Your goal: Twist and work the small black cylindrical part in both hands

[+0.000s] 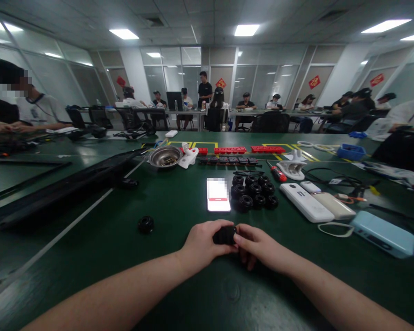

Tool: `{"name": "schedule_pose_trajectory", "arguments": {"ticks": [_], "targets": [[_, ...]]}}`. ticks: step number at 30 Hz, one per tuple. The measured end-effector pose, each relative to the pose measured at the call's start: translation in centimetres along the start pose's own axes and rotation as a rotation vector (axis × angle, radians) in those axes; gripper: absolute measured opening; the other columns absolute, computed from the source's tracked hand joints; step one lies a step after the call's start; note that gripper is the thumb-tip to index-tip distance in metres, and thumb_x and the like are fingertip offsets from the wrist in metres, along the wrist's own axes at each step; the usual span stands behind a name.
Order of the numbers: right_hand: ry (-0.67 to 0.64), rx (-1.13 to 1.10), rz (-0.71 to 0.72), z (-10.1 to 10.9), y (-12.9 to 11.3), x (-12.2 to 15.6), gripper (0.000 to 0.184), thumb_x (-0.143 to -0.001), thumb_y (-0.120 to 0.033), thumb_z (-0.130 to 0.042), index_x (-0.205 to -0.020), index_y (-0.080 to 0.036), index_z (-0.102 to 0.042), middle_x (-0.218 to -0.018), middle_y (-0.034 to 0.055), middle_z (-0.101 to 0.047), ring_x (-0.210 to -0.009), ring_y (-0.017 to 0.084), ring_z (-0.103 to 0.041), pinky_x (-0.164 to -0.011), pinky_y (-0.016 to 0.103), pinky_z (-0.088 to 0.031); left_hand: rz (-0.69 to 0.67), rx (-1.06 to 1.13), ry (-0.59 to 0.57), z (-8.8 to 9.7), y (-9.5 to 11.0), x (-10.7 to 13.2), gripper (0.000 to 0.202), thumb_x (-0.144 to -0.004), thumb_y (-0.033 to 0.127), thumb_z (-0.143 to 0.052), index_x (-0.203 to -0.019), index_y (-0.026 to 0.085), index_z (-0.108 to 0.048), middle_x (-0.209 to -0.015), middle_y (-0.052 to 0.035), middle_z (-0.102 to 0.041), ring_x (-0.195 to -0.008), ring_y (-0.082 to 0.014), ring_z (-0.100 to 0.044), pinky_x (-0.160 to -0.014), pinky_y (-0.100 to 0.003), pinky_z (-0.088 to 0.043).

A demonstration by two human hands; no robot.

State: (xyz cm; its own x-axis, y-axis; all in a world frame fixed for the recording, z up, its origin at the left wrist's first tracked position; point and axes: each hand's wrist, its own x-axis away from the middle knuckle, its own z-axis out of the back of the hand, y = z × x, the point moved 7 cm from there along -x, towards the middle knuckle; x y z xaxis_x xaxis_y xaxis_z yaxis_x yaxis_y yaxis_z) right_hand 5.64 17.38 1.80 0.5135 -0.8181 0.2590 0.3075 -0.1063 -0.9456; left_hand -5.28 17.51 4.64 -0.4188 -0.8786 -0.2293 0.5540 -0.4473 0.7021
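A small black round part (224,235) is held between my two hands, low over the green table (179,202). My left hand (203,239) wraps round it from the left, thumb below and fingers above. From the right, my right hand (257,243) pinches its end with thumb and forefinger; the other fingers curl underneath. Beyond the hands lies a phone (218,195) with a lit screen. Beside the phone, several black round parts (253,189) stand in close rows. A single black round part (146,224) sits apart on the left.
A metal bowl (165,157) with small pieces stands at the back left, near a long black frame (65,188). Rightward lie a red screwdriver (279,174), a white power bank (307,202), a light blue box (382,233) and cables. Red trays (229,150) line the back. Other people sit beyond.
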Motion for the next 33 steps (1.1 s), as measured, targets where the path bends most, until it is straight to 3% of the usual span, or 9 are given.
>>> {"name": "schedule_pose_trajectory", "arguments": {"ticks": [3, 6, 11, 16, 21, 24, 28, 33], "targets": [[0.032, 0.042, -0.035, 0.2, 0.5, -0.1, 0.047, -0.074, -0.061, -0.034, -0.067, -0.016, -0.045, -0.053, -0.0031, -0.048, -0.039, 0.006, -0.045, -0.033, 0.018, -0.038, -0.028, -0.025, 0.018, 0.1, 0.2, 0.1, 0.040, -0.064, 0.031, -0.065, -0.102, 0.024, -0.054, -0.097, -0.0002, -0.063, -0.087, -0.0168, -0.057, -0.078, -0.029, -0.044], [0.065, 0.067, -0.016, 0.4, 0.4, -0.2, 0.040, -0.074, -0.054, -0.042, -0.064, -0.015, -0.044, -0.050, -0.0050, -0.045, -0.039, 0.005, -0.042, -0.034, 0.016, -0.036, -0.036, -0.032, 0.006, 0.0, 0.2, 0.1, 0.042, -0.064, 0.032, -0.065, -0.103, 0.024, -0.053, -0.097, -0.0004, -0.062, -0.088, -0.0168, -0.057, -0.078, -0.029, -0.043], [0.063, 0.075, 0.055, 0.4, -0.3, 0.1, 0.033, -0.070, -0.047, -0.054, -0.081, -0.017, -0.046, -0.064, -0.0038, -0.048, -0.051, 0.008, -0.048, -0.039, 0.017, -0.041, -0.006, -0.015, -0.012, 0.0, 0.0, 0.0, 0.044, -0.065, 0.039, -0.062, -0.105, 0.023, -0.052, -0.094, -0.0014, -0.063, -0.084, -0.0180, -0.058, -0.073, -0.029, -0.045], [0.067, 0.079, -0.005, 0.4, 0.3, -0.1, 0.043, -0.077, -0.054, -0.035, -0.066, -0.015, -0.045, -0.051, -0.0035, -0.047, -0.038, 0.005, -0.043, -0.034, 0.017, -0.036, -0.059, -0.028, -0.030, -0.3, 0.3, 0.1, 0.044, -0.064, 0.036, -0.064, -0.105, 0.023, -0.053, -0.098, -0.0017, -0.062, -0.088, -0.0171, -0.057, -0.079, -0.029, -0.043], [0.056, 0.005, 0.133, 0.3, -0.7, -0.1, 0.036, -0.065, -0.045, -0.060, -0.081, -0.017, -0.043, -0.067, -0.0037, -0.049, -0.053, 0.007, -0.048, -0.042, 0.017, -0.041, -0.035, 0.042, -0.037, -0.1, 0.0, 0.1, 0.052, -0.063, 0.039, -0.064, -0.110, 0.024, -0.049, -0.100, -0.0009, -0.062, -0.088, -0.0173, -0.057, -0.078, -0.029, -0.044], [0.041, -0.065, 0.108, 0.2, -0.5, -0.2, 0.040, -0.067, -0.049, -0.057, -0.088, -0.019, -0.041, -0.070, -0.0030, -0.049, -0.055, 0.009, -0.051, -0.040, 0.018, -0.043, -0.034, 0.074, -0.017, 0.0, 0.1, 0.1, 0.046, -0.064, 0.036, -0.064, -0.107, 0.024, -0.051, -0.098, 0.0004, -0.063, -0.087, -0.0165, -0.058, -0.077, -0.028, -0.044], [0.047, -0.060, -0.055, 0.0, 1.1, -0.4, 0.045, -0.076, -0.060, -0.030, -0.077, -0.017, -0.042, -0.057, -0.0029, -0.050, -0.038, 0.007, -0.046, -0.031, 0.018, -0.038, -0.043, 0.042, 0.029, 0.2, 0.4, 0.1, 0.043, -0.063, 0.031, -0.065, -0.103, 0.023, -0.054, -0.099, -0.0006, -0.063, -0.089, -0.0168, -0.057, -0.080, -0.030, -0.043], [0.053, 0.015, 0.032, 0.0, 0.3, -0.1, 0.038, -0.072, -0.053, -0.048, -0.066, -0.016, -0.044, -0.053, -0.0048, -0.046, -0.041, 0.005, -0.043, -0.036, 0.016, -0.037, -0.006, 0.036, -0.002, -0.1, 0.0, 0.0, 0.047, -0.063, 0.032, -0.065, -0.107, 0.023, -0.052, -0.101, -0.0016, -0.062, -0.090, -0.0172, -0.056, -0.079, -0.030, -0.044]]}}
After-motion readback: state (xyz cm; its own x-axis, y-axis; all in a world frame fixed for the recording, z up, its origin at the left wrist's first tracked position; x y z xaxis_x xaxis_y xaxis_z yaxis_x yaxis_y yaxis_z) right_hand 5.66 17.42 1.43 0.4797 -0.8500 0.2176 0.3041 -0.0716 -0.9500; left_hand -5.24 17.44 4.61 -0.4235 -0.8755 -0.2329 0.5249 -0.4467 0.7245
